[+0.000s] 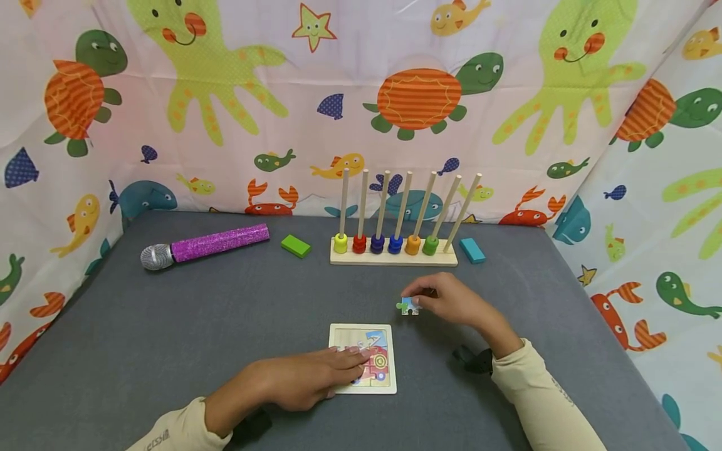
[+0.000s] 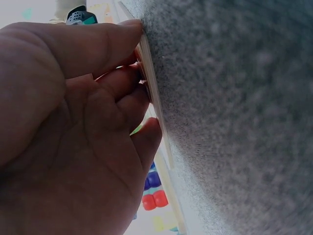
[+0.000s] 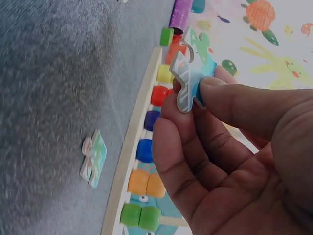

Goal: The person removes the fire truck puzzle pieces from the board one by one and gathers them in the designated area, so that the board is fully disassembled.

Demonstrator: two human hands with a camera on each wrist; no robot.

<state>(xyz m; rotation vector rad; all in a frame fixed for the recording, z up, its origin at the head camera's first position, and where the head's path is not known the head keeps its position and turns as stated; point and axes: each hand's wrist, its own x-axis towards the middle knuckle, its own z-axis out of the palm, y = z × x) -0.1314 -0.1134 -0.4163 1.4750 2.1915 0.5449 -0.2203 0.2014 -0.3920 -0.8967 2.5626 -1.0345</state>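
A small wooden puzzle board with a colourful picture lies on the grey table near the front. My left hand lies on it with straight fingers pressing its face; in the left wrist view the thumb touches the board's thin edge. My right hand hovers right of and beyond the board and pinches a blue-and-white puzzle piece between thumb and forefinger. A second, greenish piece lies flat on the table under that hand. In the head view a piece shows at the right fingertips.
A wooden rack of several pegs with coloured rings stands behind the hands. A green block lies to its left and a blue block to its right. A purple glitter microphone lies at the back left. Sea-animal curtains wall the table.
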